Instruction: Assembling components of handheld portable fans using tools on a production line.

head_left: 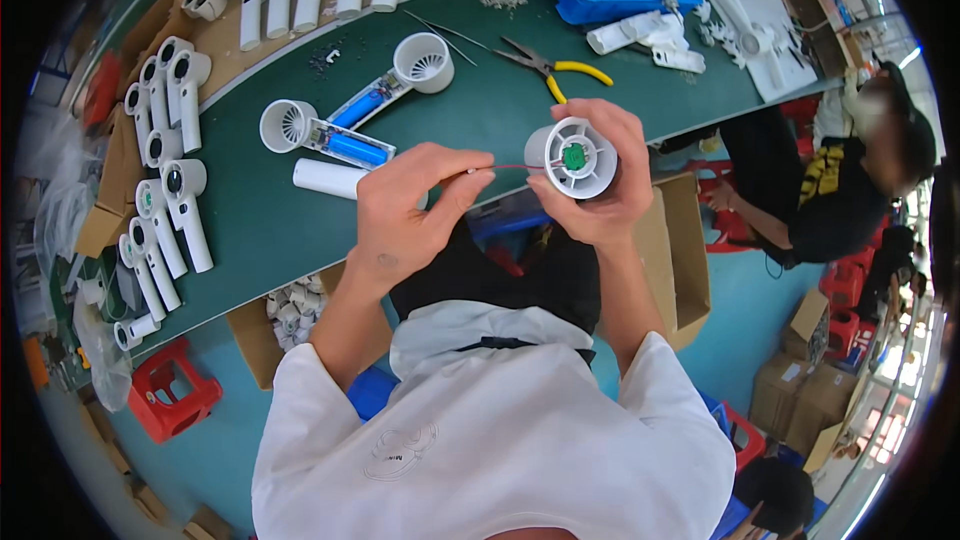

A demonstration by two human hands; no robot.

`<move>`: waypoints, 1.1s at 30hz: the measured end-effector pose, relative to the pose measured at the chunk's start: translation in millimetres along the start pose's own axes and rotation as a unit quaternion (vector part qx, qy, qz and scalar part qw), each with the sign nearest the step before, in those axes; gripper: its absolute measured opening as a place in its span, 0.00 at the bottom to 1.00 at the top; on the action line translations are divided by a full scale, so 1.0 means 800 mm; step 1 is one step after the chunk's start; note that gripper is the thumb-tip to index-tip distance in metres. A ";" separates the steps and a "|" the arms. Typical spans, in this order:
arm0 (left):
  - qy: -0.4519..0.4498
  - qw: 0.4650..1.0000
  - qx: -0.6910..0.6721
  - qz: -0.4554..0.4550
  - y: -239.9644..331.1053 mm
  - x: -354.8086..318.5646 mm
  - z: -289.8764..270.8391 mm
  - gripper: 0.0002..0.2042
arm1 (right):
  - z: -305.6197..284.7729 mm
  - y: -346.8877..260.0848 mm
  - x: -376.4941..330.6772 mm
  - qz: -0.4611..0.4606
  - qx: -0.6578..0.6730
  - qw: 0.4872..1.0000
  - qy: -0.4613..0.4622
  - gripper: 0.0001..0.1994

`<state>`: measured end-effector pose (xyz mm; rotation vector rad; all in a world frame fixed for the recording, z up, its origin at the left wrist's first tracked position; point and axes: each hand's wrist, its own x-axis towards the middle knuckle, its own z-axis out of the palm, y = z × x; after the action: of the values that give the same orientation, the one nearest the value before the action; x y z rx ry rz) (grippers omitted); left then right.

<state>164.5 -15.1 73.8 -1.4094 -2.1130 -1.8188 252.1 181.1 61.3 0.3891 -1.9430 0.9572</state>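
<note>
Above the near edge of the table, my right hand (612,180) is wrapped round a white round fan housing (543,152). Its open face is turned up, showing spokes and a green circuit board (575,157) in the centre. A thin red wire (515,167) stretches from the housing to my left hand (415,205), whose thumb and forefinger pinch its end. Beyond my left hand lie two opened handheld fans, one fan (335,140) nearer and another fan (385,92) behind it, with blue batteries in their handles. A white handle shell (325,178) is partly hidden by my left hand.
Yellow-handled pliers (550,67) and metal tweezers (440,35) lie on the green table (480,120). A blue tool bin (580,5) stands at the back. Rows of white fans (185,200) line the left and far side. A person (850,175) sits at right; a cardboard box (690,270) is nearby.
</note>
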 end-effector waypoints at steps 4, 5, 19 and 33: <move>-0.021 0.998 0.057 -0.008 -0.025 0.032 -0.027 0.11 | 0.016 0.037 0.022 -0.011 0.026 1.000 0.006 0.38; -0.012 0.997 0.070 0.003 -0.034 0.045 -0.033 0.13 | 0.017 0.049 0.030 -0.025 0.026 0.999 0.007 0.39; -0.209 0.916 0.316 -0.135 -0.089 0.083 -0.082 0.24 | 0.086 0.144 0.085 0.101 0.166 0.980 0.046 0.38; -0.081 0.918 0.386 -0.033 -0.062 0.083 -0.060 0.16 | 0.080 0.168 0.085 0.108 0.024 0.977 0.183 0.23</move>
<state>69.3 -9.5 86.2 -1.2823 -2.5354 -0.6992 97.1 227.3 36.8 0.0212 -1.6483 1.1309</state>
